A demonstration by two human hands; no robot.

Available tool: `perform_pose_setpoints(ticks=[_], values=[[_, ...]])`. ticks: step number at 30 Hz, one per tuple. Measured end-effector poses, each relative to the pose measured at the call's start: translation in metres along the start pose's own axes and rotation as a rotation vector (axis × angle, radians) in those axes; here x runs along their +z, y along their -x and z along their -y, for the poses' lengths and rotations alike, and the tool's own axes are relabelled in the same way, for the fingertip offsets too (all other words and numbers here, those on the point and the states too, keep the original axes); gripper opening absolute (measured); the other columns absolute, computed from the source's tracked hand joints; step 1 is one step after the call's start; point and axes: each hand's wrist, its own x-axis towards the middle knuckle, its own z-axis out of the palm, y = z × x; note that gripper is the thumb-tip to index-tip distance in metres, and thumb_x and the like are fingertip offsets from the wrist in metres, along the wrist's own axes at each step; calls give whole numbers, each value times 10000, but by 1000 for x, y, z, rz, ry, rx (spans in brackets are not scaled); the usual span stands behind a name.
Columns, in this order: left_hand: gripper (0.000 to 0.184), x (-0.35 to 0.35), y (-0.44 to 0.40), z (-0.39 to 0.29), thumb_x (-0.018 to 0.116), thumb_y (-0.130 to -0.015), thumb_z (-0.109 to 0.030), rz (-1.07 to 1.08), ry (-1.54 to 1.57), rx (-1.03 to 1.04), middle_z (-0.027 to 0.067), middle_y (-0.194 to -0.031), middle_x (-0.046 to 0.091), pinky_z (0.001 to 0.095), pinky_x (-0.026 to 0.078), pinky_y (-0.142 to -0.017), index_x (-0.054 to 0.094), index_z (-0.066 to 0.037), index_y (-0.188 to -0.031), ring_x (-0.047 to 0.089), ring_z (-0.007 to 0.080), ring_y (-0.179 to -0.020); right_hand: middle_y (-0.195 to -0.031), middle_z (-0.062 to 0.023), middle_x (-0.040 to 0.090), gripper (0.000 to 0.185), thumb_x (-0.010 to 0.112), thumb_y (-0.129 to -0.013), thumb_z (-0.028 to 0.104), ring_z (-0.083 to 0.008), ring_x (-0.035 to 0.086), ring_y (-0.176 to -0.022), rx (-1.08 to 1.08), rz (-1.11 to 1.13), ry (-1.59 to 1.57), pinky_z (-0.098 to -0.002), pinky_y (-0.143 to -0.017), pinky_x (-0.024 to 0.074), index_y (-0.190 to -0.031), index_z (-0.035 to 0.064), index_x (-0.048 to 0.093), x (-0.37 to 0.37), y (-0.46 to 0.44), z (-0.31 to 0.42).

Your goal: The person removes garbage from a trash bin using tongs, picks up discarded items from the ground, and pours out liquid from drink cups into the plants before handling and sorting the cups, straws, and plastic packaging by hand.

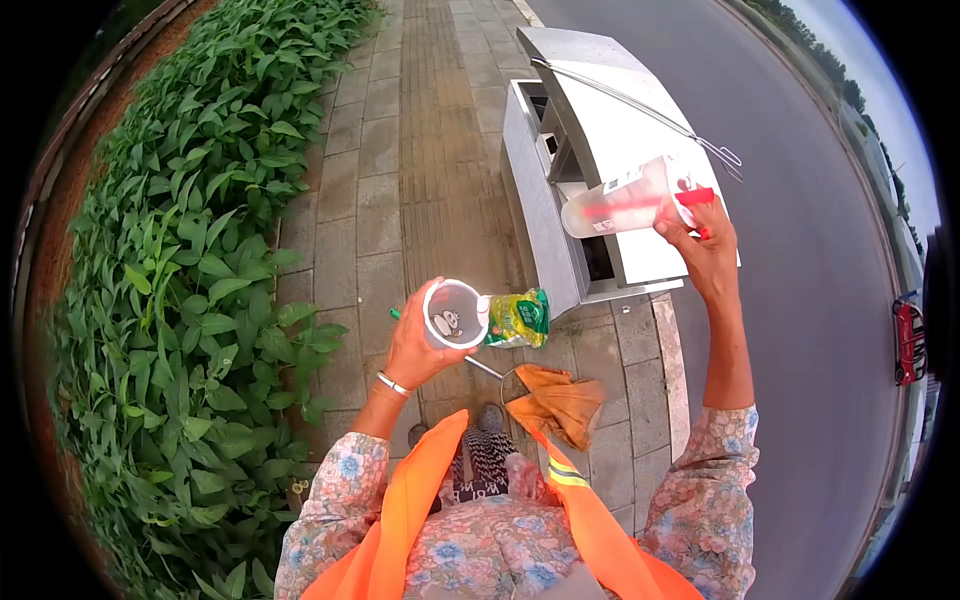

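Note:
My left hand (415, 345) is wrapped round a white plastic cup (455, 314) whose open top faces me; a small cartoon figure shows inside it. Beside the cup, touching its right side, is a crumpled green and yellow packet (520, 318). My right hand (705, 245), raised above the bin's near side, grips a clear plastic cup (620, 200) with red markings and a red piece at its lid end. That cup lies tilted sideways. Beneath it stands a metal bin (545, 215) with dark openings and a white top.
Metal tongs (640, 105) lie across the bin's top. An orange cloth bag (560, 405) on a metal ring hangs low before me. Leafy plants (200, 300) line the paved path (375, 200) on the left. A road (800, 400) runs along the right, with a red vehicle (908, 342).

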Motion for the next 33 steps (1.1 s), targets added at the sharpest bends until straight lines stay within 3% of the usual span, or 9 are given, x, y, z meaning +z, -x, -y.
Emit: perform_pose_setpoints(ticks=[4,11,15,17,18,22,24,27,33], values=[[973,4,-1,1,887,-512,-184,-1,-17,15,121,-1197,564,370,443,-960,391,-51,-1340,556,274,-1117,-1254,-122,522,339,801,-716,164,-204,546,-1102,-12,169,-290,-311,-846,494,-1012,45,686,25,30,45],[900,3,-4,-15,868,-549,-230,26,40,63,141,-1234,537,405,416,-983,417,-48,-1306,523,324,-1135,-1296,-162,483,460,806,-700,207,-323,532,-1140,-277,522,-45,-383,-925,469,-1111,91,634,101,68,51],[874,1,-2,-22,854,-555,-196,48,61,21,149,-1212,548,402,430,-967,422,-38,-1299,537,326,-1121,-1410,-173,378,557,818,-675,251,-378,500,-1178,-231,668,32,-440,-909,476,-1145,118,551,136,87,46],[864,1,0,-14,843,-556,-173,-10,108,-8,158,-1198,553,396,444,-949,423,-33,-1298,546,324,-1111,-1424,-182,358,533,813,-680,277,-391,504,-1175,-116,649,-22,-437,-894,485,-1121,112,563,130,81,58],[885,-2,1,-10,858,-543,-177,-19,87,-8,160,-1191,556,390,453,-938,423,-34,-1300,554,317,-1101,-1364,-181,434,529,824,-664,270,-319,609,-1010,-151,590,-34,-387,-811,516,-1095,92,574,126,79,60],[931,-11,9,-3,892,-513,-210,-33,86,-3,141,-1172,559,377,467,-923,430,-26,-1301,572,290,-1080,-1220,-166,548,383,723,-806,308,-176,606,-728,-127,392,-160,-283,-619,501,-1036,39,578,123,69,52],[929,-11,11,-3,891,-515,-207,-34,73,-3,141,-1175,556,375,466,-925,430,-27,-1301,571,290,-1080,-1041,-148,605,364,523,-954,362,-74,447,-522,179,106,-845,-206,-449,365,-935,0,561,124,62,54],[925,-10,16,-2,891,-514,-199,-31,47,-1,141,-1176,554,373,467,-923,431,-29,-1298,570,288,-1078,-957,-147,602,459,349,-1013,394,-78,401,-479,184,-77,-1215,-205,-394,281,-866,1,535,115,50,83],[917,-5,20,5,889,-505,-189,-13,10,-4,136,-1174,556,378,474,-911,436,-34,-1286,569,287,-1067,-916,-152,585,426,390,-1004,385,-80,405,-482,214,-93,-1218,-208,-402,291,-865,6,527,134,53,98]])
